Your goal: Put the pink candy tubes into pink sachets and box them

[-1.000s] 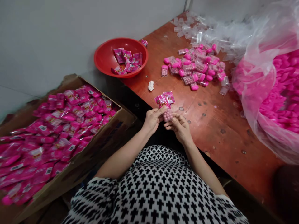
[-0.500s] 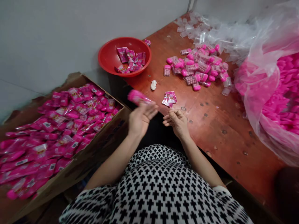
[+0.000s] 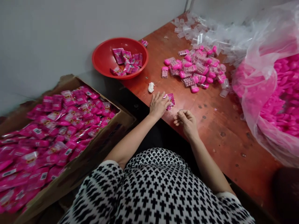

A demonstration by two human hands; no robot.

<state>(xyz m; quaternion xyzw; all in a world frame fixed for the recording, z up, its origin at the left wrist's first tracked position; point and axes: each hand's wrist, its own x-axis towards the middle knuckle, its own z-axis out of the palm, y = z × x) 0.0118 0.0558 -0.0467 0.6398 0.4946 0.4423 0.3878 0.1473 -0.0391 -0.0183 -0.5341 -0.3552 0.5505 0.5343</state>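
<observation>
Left hand, fingers spread, touches pink sachets, direction and long axis masked; right hand curls, thumb to forefinger, contents unclear.

Quantities are: one left hand, one right hand, one red bowl at 11 o'clock, one white lump at 12, one plastic bag toward 3. Capped containers between 1 and 2 overlap, preventing exact count.

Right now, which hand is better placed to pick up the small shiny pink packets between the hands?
Likely the left hand: it reaches right to the small shiny pink packets. The right hand sits apart from them, thumb and fingers drawn together.
</observation>
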